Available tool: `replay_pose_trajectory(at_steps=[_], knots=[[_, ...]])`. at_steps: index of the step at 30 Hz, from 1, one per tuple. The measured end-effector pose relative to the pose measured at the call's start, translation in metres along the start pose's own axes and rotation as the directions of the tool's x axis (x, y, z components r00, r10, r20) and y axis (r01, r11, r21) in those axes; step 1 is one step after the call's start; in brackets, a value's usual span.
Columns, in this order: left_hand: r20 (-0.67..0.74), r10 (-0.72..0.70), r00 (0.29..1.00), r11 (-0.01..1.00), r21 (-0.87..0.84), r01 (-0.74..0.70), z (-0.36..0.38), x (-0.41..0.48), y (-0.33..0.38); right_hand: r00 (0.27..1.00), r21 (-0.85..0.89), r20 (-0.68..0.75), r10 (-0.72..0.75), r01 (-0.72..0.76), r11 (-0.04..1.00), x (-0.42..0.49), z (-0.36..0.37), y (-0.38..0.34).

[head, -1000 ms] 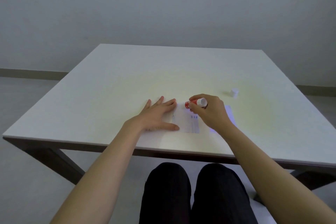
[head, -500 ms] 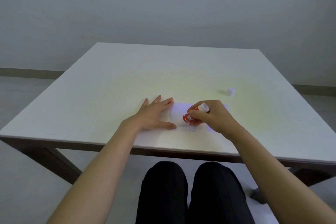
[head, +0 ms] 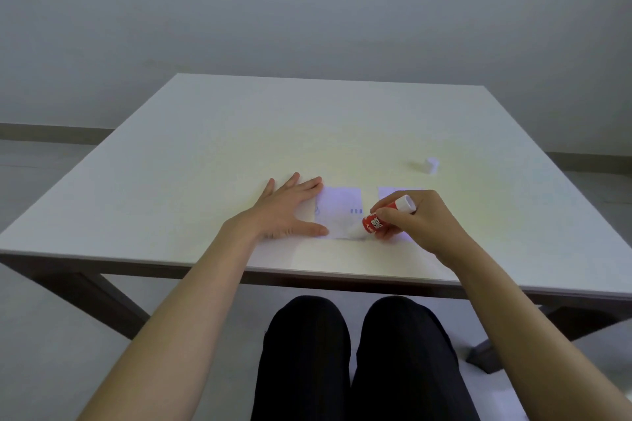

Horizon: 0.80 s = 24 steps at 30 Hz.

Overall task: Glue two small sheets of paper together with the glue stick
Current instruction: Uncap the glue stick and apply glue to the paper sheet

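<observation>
Nearest the camera, the person's legs (head: 355, 359) in dark trousers sit under the near edge of the white table (head: 205, 154), and two bare forearms reach forward over that edge. The right hand (head: 415, 220) is closed around the glue stick (head: 384, 217), gripping its red body between thumb and fingers; the stick is tilted, its white base up by the knuckles and its glue end down to the left, touching the near right corner of a sheet of paper (head: 338, 212). The left hand (head: 287, 208) lies open and flat just left of the right hand, fingers spread and palm down, its thumb and fingertips resting on the left edge of that sheet and pinning it to the table. Faint printed marks show on the sheet. Just beyond the right hand's knuckles, a second sheet of paper (head: 390, 191) lies flat, mostly hidden by the hand and apart from the first. Farther off, beyond and to the right of the right hand, a small white cap (head: 431, 165) stands alone on the tabletop.
</observation>
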State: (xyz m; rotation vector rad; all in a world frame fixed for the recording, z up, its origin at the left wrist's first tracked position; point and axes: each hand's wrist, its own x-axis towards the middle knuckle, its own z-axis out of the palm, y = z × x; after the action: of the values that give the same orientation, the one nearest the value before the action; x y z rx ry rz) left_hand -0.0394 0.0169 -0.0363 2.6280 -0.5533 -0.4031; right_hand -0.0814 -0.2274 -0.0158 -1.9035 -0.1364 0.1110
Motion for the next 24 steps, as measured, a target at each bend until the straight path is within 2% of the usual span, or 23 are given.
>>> replay_pose_trajectory(at_steps=[1, 4, 5, 9, 11, 14, 17, 19, 21, 23, 24], knots=[[0.0, 0.001, 1.0, 1.0, 0.002, -0.001, 0.0, 0.0, 0.0, 1.0, -0.002, 0.005, 0.004, -0.004, 1.0, -0.001, -0.001, -0.001], [0.002, 0.001, 1.0, 1.0, 0.008, -0.001, 0.0, 0.001, -0.002, 0.986, 0.043, -0.167, 0.019, -0.012, 0.999, 0.004, -0.005, 0.001], [0.001, 0.002, 1.0, 1.0, 0.008, -0.002, 0.0, 0.001, -0.002, 0.984, 0.027, -0.18, 0.009, -0.005, 1.0, 0.005, -0.006, 0.001], [0.006, 0.003, 1.0, 1.0, 0.005, -0.003, 0.001, 0.002, -0.004, 0.999, -0.074, 0.031, -0.006, 0.008, 0.997, 0.002, -0.004, -0.005], [0.018, 0.006, 1.0, 1.0, 0.014, -0.006, 0.001, 0.003, -0.004, 0.999, -0.052, 0.041, -0.009, 0.011, 0.999, 0.005, 0.0, -0.006], [0.027, 0.013, 1.0, 0.999, 0.031, -0.014, 0.001, 0.002, -0.005, 0.99, 0.027, -0.142, 0.012, -0.008, 1.0, 0.02, 0.008, -0.006], [0.022, 0.016, 1.0, 1.0, 0.026, -0.017, 0.0, 0.001, -0.004, 0.947, 0.132, -0.311, 0.08, -0.04, 0.99, 0.03, 0.013, -0.007], [0.021, 0.018, 1.0, 0.999, 0.034, -0.019, 0.0, 0.001, -0.004, 0.958, 0.057, -0.283, 0.047, -0.032, 0.998, 0.03, 0.017, -0.007], [0.019, 0.021, 1.0, 0.999, 0.043, -0.021, 0.001, 0.002, -0.005, 0.984, -0.02, -0.179, 0.006, -0.01, 1.0, 0.025, 0.023, -0.009], [0.018, 0.023, 1.0, 0.999, 0.048, -0.024, 0.002, 0.003, -0.006, 0.993, 0.007, -0.118, -0.004, 0.005, 1.0, 0.025, 0.024, -0.011], [0.021, 0.023, 1.0, 0.998, 0.049, -0.024, 0.002, 0.004, -0.006, 0.991, 0.05, -0.133, 0.003, 0.004, 0.999, 0.026, 0.022, -0.011]])
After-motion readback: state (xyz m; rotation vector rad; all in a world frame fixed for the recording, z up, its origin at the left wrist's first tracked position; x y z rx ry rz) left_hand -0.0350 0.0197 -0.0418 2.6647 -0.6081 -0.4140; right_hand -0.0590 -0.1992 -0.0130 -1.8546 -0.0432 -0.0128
